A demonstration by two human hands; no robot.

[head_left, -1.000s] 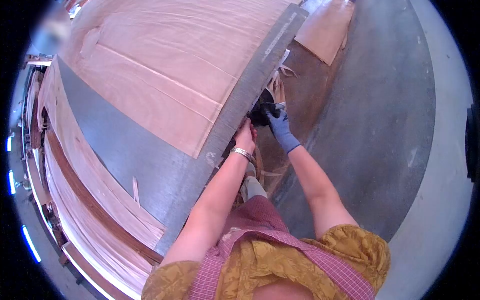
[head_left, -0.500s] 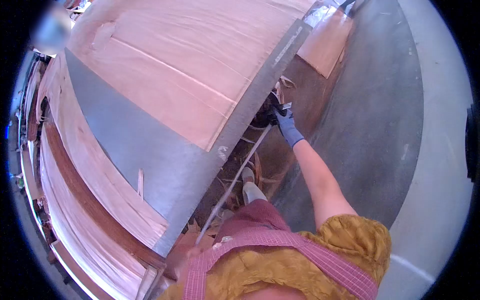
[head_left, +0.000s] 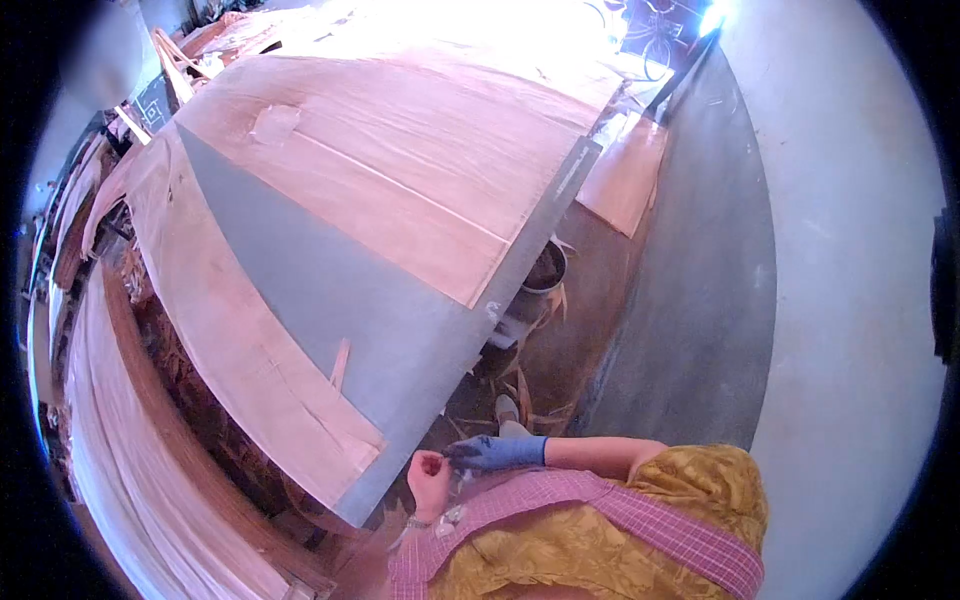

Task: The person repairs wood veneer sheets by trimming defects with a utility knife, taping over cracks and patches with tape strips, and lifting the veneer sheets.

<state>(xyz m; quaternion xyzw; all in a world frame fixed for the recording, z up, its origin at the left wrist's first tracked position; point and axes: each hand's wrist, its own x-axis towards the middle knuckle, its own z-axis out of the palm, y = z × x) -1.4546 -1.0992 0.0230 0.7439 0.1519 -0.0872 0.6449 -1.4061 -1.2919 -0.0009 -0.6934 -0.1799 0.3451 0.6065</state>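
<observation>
My left hand (head_left: 430,487) is bare and curled closed in front of my apron (head_left: 470,515), near the table's corner. My right hand (head_left: 492,453) wears a blue glove with dark fingers. Its fingertips come together against the left hand's fingers. Whatever lies between the fingers is too small to make out. Ahead of both hands is the grey-topped table (head_left: 350,310), carrying a large pinkish wood veneer sheet (head_left: 420,170) and a narrow curved veneer piece (head_left: 260,350). A thin veneer sliver (head_left: 340,365) lies near its front end.
A dark bucket (head_left: 545,270) sits by the table's right edge, with a blurred whitish thing (head_left: 512,330) below it. Veneer scraps litter the floor near my foot (head_left: 507,410). Another veneer sheet (head_left: 625,175) is farther off. Stacked veneer (head_left: 150,450) stands at left.
My right hand has pulled back from beside the bucket to meet my left hand. The pale strip stretched between them no longer shows there. The view has tilted upward.
</observation>
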